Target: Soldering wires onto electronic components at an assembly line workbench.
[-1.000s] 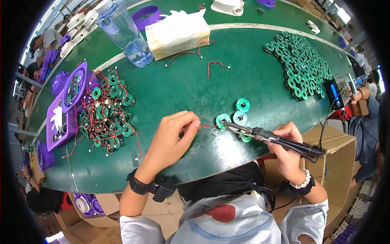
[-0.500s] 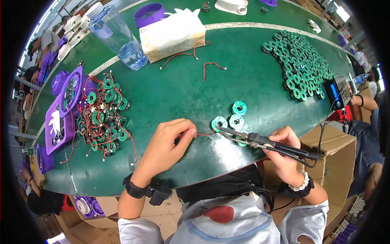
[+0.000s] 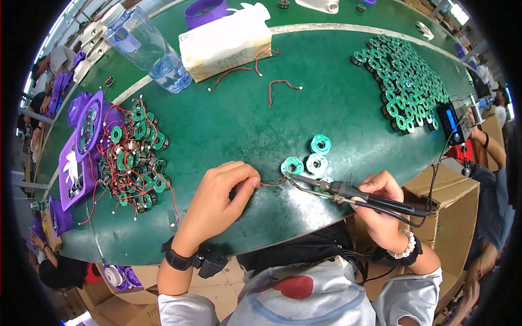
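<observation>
Soldering at the near edge of a green-topped desk (image 3: 337,92). Left hand (image 3: 220,201) has thumb and forefinger closed together on a thin red wire (image 3: 270,184), pinched close to its free end; the wire runs to a small green ring coil (image 3: 292,165) lying flat near the near edge, just beside three like coils. Right hand (image 3: 380,209) is wrapped shut around the dark handle of a soldering iron (image 3: 348,193), whose tip rests at the coil where the wire meets it. The wire looks light and limp, so it is best pinched near the joint to keep it steady; the coil looks light and rigid, easily nudged, and its fine winding is probably delicate. Toward the left edge lies a heap of green coils with red leads (image 3: 133,157) beside purple trays (image 3: 81,146). At the far right corner stand many finished coils (image 3: 405,76). A clear water bottle (image 3: 147,46) and a tissue pack (image 3: 225,41) lie at the far edge.
</observation>
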`<state>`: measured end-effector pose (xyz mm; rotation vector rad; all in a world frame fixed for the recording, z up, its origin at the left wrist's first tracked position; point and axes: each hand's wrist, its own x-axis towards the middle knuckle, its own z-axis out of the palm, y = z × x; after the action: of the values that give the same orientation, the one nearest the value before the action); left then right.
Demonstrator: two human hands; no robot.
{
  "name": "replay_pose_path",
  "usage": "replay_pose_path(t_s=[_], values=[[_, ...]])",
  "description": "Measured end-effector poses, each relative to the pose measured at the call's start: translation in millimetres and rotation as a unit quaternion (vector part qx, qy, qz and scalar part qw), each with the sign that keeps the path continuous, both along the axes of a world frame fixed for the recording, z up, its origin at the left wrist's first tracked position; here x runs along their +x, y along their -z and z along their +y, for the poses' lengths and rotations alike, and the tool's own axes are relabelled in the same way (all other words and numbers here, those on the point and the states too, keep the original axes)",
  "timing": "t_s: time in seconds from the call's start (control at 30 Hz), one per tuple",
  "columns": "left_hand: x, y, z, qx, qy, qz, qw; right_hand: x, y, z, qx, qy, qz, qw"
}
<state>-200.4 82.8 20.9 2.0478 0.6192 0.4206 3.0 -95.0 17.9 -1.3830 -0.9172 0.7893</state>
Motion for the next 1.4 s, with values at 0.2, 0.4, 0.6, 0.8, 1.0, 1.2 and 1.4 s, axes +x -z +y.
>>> replay_pose_path(t_s=[0.2,0.4,0.6,0.8,1.0,1.2,1.4], values=[[0.4,0.6,-0.7,0.006,-0.003,-0.003,1.000,0.6,0.5,-1.6,-0.006,0.001,-0.006,1.000],[-2.1,0.9,-0.8,0.010,-0.007,-0.006,1.000,-0.8,-0.7,-0.2,-0.011,0.002,-0.004,1.000],[-2.0,-1.2,-0.5,0.018,-0.001,-0.009,1.000,0.0,-0.8,-0.6,0.000,0.010,0.008,1.000],[-1.7,-0.4,0.8,-0.010,0.013,-0.017,1.000,0.6,-5.1,0.5,-0.010,0.036,0.054,0.998],[-2.3,0.4,4.3,0.017,0.048,0.000,0.999,1.0,-5.8,1.0,-0.006,0.031,0.050,0.998],[-3.2,-0.7,2.9,0.036,0.045,0.004,0.998,-1.9,-4.2,2.4,-0.026,0.035,0.044,0.998],[-3.0,-1.7,1.8,0.049,0.050,0.006,0.997,-2.8,-1.4,3.0,-0.025,0.032,0.049,0.998]])
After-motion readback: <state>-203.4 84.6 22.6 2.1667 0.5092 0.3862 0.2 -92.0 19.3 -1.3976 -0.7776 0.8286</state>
